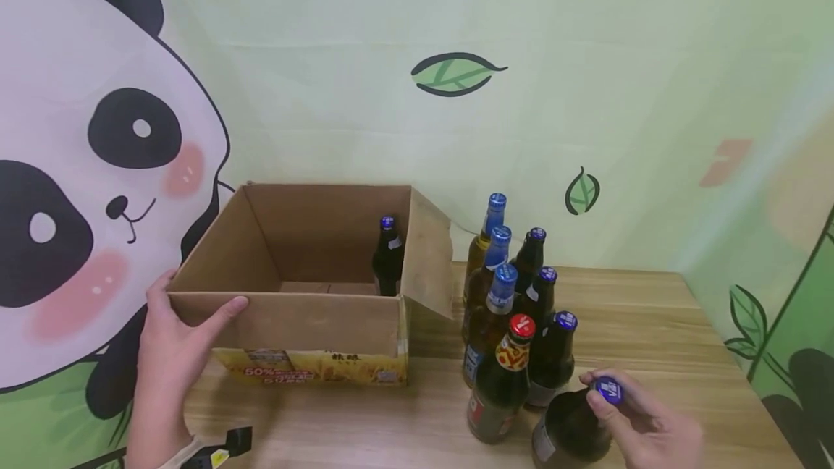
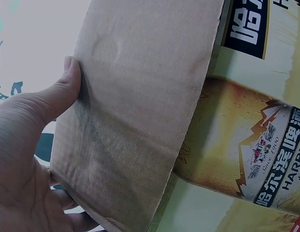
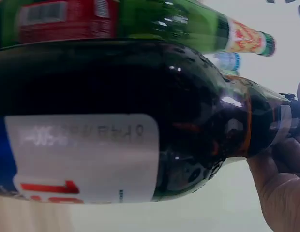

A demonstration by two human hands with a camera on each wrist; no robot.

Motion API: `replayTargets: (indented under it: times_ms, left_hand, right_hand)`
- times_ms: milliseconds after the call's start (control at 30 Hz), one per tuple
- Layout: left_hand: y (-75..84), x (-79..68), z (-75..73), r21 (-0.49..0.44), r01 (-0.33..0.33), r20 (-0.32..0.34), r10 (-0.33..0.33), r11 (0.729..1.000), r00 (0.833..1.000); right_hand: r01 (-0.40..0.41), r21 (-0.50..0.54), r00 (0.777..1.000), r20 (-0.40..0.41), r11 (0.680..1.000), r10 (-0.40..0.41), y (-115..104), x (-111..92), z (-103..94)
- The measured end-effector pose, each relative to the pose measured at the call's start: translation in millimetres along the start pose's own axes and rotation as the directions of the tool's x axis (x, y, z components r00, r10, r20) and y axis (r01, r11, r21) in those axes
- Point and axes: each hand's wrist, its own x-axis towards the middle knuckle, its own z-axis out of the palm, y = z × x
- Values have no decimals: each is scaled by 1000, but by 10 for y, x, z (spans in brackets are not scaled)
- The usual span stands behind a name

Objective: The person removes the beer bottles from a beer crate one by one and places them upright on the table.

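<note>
My left hand (image 1: 179, 342) grips the front left corner of an open cardboard box (image 1: 306, 320), thumb along its front rim. In the left wrist view the thumb lies at the edge of the brown flap (image 2: 140, 96), with the other fingers partly hidden behind it. Inside the box, at its right end, a dark bottle (image 1: 388, 259) with a blue cap stands upright. My right hand (image 1: 651, 418) pinches the neck of another dark beer bottle (image 1: 570, 429), just under its blue cap. That bottle's white label (image 3: 87, 157) shows in the right wrist view.
Left of the held bottle stands a red-capped beer bottle (image 1: 498, 393). Behind it are several blue-capped bottles (image 1: 550, 360) in two rows, right of the box. The box's right flap (image 1: 430, 255) hangs outward towards them. A printed cloth (image 1: 326, 114) backs the wooden table (image 1: 638, 331).
</note>
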Motion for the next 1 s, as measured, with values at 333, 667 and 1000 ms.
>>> replayTargets:
  times_ms: [333,667,1000]
  left_hand:
    - [-16,11,2,-1,1,0,-1,1000,1000]
    - [4,11,3,-11,-4,-4,4,1000,1000]
    - [-3,11,6,-1,-1,3,1,1000,1000]
  right_hand:
    - [54,49,997,-58,997,-51,259,-45,173]
    - [259,326,965,-138,909,-225,509,26,310]
    - [583,569,812,-381,579,-443,805,154,581]
